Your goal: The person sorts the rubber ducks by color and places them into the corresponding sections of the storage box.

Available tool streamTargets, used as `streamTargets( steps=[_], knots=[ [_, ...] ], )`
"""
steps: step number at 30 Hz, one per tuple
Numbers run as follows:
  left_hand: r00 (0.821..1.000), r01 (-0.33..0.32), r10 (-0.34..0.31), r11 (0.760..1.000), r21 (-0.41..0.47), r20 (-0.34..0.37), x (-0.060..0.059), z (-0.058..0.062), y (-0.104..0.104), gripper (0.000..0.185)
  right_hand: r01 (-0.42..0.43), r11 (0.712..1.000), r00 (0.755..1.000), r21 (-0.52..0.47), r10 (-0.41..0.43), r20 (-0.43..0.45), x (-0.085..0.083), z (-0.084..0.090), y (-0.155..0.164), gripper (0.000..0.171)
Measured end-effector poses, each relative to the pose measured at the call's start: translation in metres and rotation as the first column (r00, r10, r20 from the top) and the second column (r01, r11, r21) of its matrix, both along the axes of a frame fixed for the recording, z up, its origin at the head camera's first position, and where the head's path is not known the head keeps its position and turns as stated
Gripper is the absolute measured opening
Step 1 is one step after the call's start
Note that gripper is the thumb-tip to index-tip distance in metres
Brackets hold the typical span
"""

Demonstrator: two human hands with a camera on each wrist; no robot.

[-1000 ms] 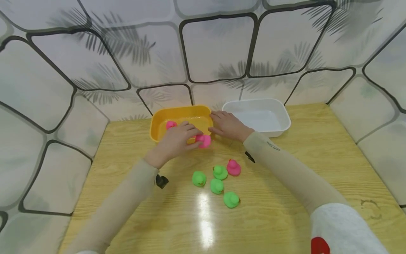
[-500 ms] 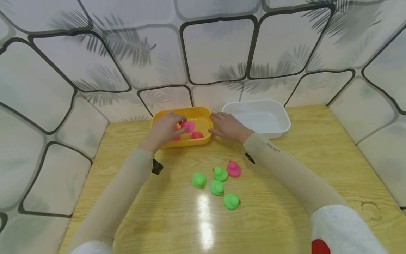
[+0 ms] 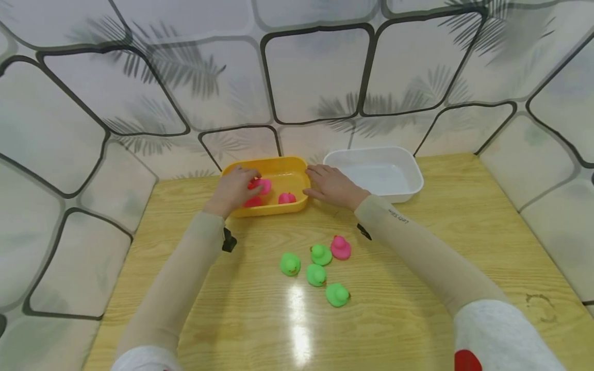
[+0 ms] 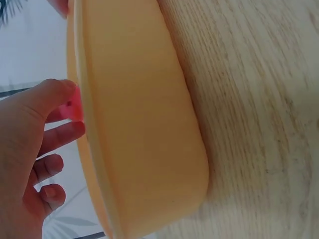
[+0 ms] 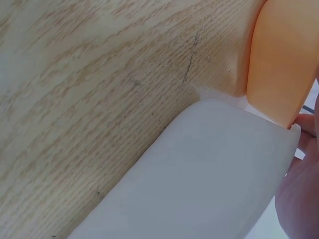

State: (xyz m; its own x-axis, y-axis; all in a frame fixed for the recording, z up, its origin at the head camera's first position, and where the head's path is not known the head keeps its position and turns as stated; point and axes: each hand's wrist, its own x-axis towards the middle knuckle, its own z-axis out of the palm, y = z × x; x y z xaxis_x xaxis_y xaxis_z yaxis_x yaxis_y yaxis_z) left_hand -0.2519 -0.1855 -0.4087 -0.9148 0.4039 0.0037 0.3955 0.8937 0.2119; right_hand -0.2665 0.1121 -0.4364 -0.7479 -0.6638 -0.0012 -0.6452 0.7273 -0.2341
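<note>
**A:** Head view, item by item?

**B:** Item one: my left hand (image 3: 230, 189), reaching over the near rim of the yellow tub (image 3: 297, 167), fingers curled on a pink rubber duck (image 3: 262, 184) that sits low inside the tub. Two more pink ducks (image 3: 286, 198) lie in there, one by the near wall, one partly under my palm. Item two: my right hand (image 3: 332, 186), fingers loosely extended, resting flat at the tub's right end, in the gap toward the white tub (image 3: 410, 172). It holds nothing. The two tubs stand just beside each other at the far edge of the wooden table (image 3: 464, 237).

**A:** And loose stock on the table?

**B:** Four green ducks (image 3: 316, 274) in a cluster nearer to me, with one pink duck (image 3: 341, 248) touching the cluster's far right side.

**A:** Left wrist view?

**B:** The yellow tub's outer wall (image 4: 139, 124) fills the picture, standing on the wood grain. My fingers (image 4: 60, 139) are bent over the rim, and a sliver of pink duck (image 4: 72, 107) shows between thumb and forefinger.

**A:** Right wrist view?

**B:** The white tub's rounded corner (image 5: 209, 174) is close up, the yellow tub's wall (image 5: 284, 59) right behind it. My fingertips (image 5: 306, 124) lie at the edge where the two meet. Grip: none visible here.
</note>
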Motion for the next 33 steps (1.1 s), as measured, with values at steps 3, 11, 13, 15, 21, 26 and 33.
streamTargets(
  steps=[3,11,13,15,21,26,33],
  knots=[
    [1.0,-0.017,0.017,1.0,0.009,0.022,0.001,-0.001,-0.002,0.04,0.0,1.0,1.0,0.004,0.0,0.002,0.001,0.001,-0.001,0.068],
    [1.0,0.009,-0.008,0.999,0.052,-0.008,0.009,-0.003,-0.002,0.035,-0.008,1.0,1.0,-0.005,0.008,-0.007,-0.001,-0.001,-0.001,0.068],
    [0.999,0.028,-0.027,0.997,0.071,-0.02,0.012,-0.002,0.0,0.034,-0.009,1.0,1.0,-0.007,0.009,-0.006,-0.001,-0.001,-0.001,0.068],
    [0.998,0.059,-0.055,0.994,0.097,-0.043,0.016,0.0,0.003,0.034,-0.011,1.0,1.0,-0.006,0.011,-0.009,-0.001,-0.002,-0.001,0.068],
    [0.963,0.197,-0.171,0.974,0.111,-0.208,0.031,0.003,0.015,0.029,-0.011,1.0,1.0,0.006,0.011,-0.022,-0.001,-0.001,-0.001,0.068],
    [0.932,0.262,-0.224,0.96,0.101,-0.285,0.046,0.002,0.028,0.025,-0.007,1.0,1.0,0.003,0.007,-0.03,0.0,-0.001,-0.001,0.068],
    [0.923,0.32,-0.278,0.939,0.128,-0.266,0.066,-0.002,0.047,0.025,-0.009,1.0,0.999,0.007,0.01,-0.038,0.0,-0.001,0.0,0.067]
  ],
)
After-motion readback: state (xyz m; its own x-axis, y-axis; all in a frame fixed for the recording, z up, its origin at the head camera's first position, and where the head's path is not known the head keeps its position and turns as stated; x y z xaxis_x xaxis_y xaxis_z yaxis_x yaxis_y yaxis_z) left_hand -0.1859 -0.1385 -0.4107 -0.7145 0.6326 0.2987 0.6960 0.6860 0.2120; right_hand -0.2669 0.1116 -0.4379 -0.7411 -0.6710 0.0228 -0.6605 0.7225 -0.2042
